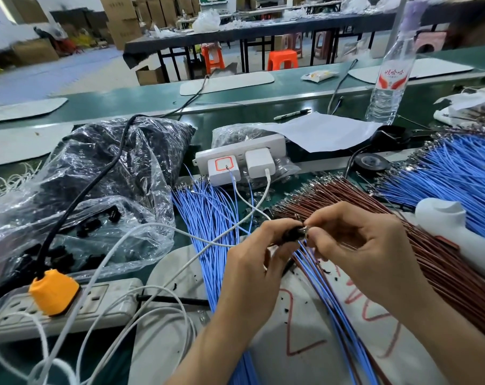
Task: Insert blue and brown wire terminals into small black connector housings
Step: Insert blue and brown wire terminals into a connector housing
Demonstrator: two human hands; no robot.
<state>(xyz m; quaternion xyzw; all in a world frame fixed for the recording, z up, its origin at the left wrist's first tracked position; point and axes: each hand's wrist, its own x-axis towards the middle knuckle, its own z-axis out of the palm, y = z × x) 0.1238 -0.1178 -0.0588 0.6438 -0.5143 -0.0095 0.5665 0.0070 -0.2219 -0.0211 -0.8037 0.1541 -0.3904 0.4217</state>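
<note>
Left hand [252,254] grips a housing [293,233]; right hand [360,245] pinches, apparently, 1 terminal [307,230] mid-insertion, needing a straight push next.

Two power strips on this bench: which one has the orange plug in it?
The near power strip at lower left; the orange plug sits in its left end. The far power strip holds two white chargers instead.

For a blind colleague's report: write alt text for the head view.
The left hand holds a small black connector housing while the right hand pinches a wire end at it, over a workbench. Blue wires and brown wires fan out around the hands; a clear bag of black parts lies left.
</note>
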